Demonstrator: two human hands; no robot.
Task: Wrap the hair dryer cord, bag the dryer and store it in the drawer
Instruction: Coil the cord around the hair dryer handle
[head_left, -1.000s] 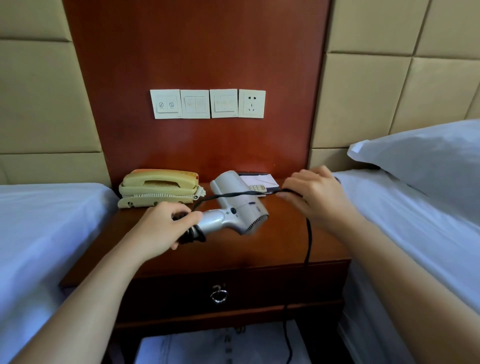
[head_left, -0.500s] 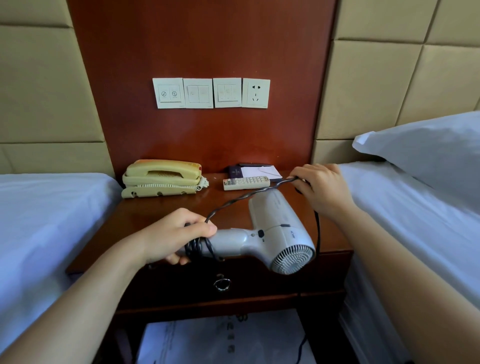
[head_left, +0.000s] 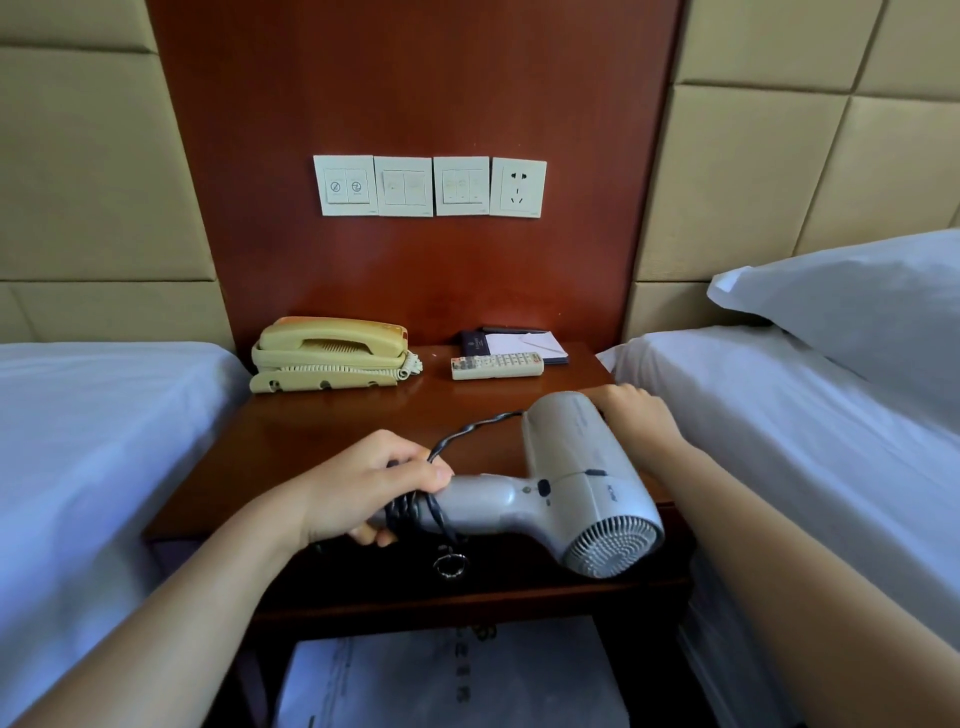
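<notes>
**Left hand (head_left: 363, 493) tight on the handle, cord span shrinking**

Left hand closed round the handle end of the hair dryer (head_left: 576, 499), thumb pinning the dark coils of cord (head_left: 467, 431) stacked there. Holds the dryer level, barrel out to the right of that hand, grille facing back toward the wearer. Right hand (head_left: 641, 415) just beyond the barrel, fingers curled; seems to hold the cord's far end, though the pinch itself lies hidden behind the dryer. Against half a second ago: right hand lower and closer in, free span between the two hands shorter, hanging loop no longer seen. Reads as wrapping well under way but not finished. No bag in view. Shut drawer (head_left: 498, 582) beneath the left hand, ring pull (head_left: 451, 564) just below and right of it
</notes>
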